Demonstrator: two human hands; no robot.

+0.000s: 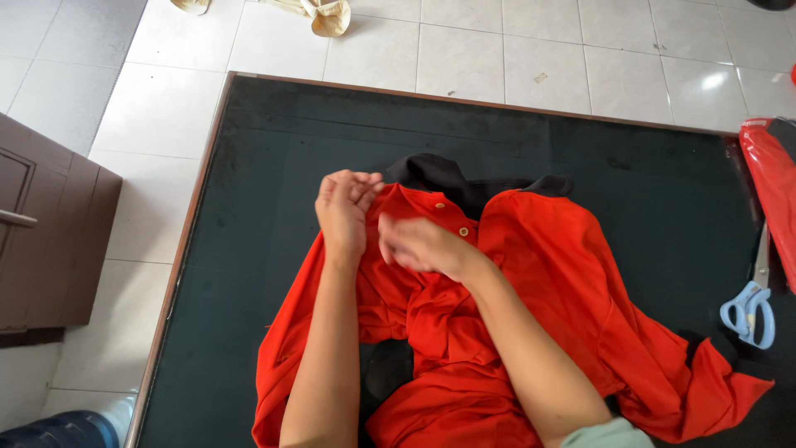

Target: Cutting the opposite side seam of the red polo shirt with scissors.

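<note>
An orange polo shirt with a black collar lies rumpled mid-tabletop. The left hand pinches the buttoned placket's left edge; the right hand, blurred, presses the cloth beside it. Seemingly smoothing the front; next calls for flattening the body. Blue-handled scissors lie far right.

Blue-handled scissors lie at the dark surface's right edge — a red bag just above; brown cabinet left.
</note>
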